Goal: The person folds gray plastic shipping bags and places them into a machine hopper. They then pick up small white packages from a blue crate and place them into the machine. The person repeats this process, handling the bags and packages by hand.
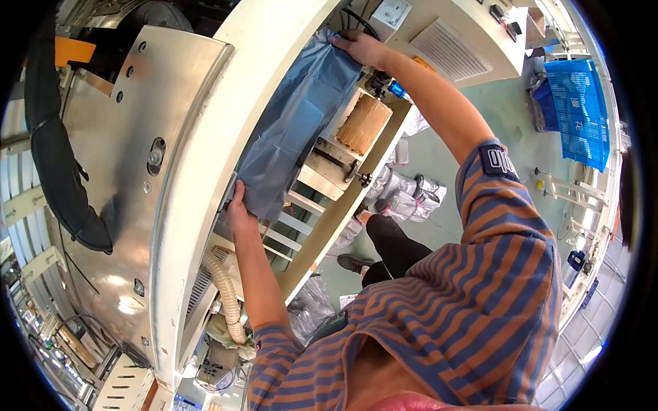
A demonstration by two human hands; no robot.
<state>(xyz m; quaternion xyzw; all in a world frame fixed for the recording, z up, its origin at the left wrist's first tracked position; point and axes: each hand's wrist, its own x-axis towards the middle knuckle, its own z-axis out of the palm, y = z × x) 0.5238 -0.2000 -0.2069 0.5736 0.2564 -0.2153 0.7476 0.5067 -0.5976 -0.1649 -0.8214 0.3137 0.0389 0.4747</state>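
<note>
Plastic sheet [291, 127], blue-grey and creased, spans the space between the two hands, along the inner side of a cream machine frame [271, 44]. Its far end lies under the thumb and fingers of the right hand [362, 49], which grasp it by the edge. At its near end the left hand [240, 211] has its thumb against the left edge; the other fingers are partly hidden, so I cannot tell how firmly they close. Beside the sheet's right edge sits a brown block [364, 123].
</note>
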